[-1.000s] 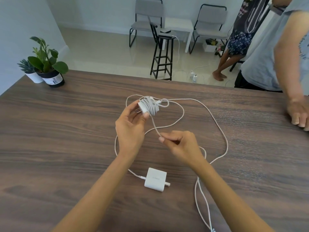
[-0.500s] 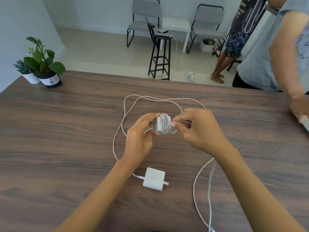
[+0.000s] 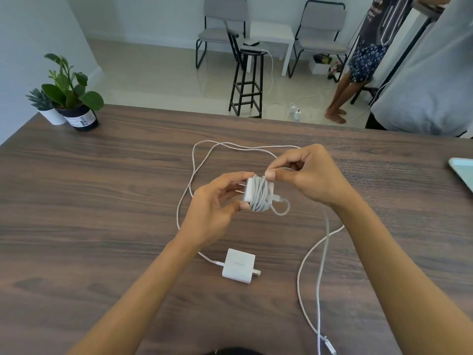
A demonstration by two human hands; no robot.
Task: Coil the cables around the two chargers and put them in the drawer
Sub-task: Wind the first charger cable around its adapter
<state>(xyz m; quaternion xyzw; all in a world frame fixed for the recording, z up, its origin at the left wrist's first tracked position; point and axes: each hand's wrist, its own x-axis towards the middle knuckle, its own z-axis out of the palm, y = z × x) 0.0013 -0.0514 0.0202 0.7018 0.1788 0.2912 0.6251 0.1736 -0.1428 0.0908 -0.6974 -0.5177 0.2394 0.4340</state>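
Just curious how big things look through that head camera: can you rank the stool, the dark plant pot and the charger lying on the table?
1. Stool, largest, though it stands farthest away.
2. and 3. Dark plant pot and charger look about alike; the charger lies nearer the camera, so I won't rank them.

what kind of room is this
Probably a plain office or workroom: a long wooden table, two grey chairs and a black stool on a bare tiled floor.
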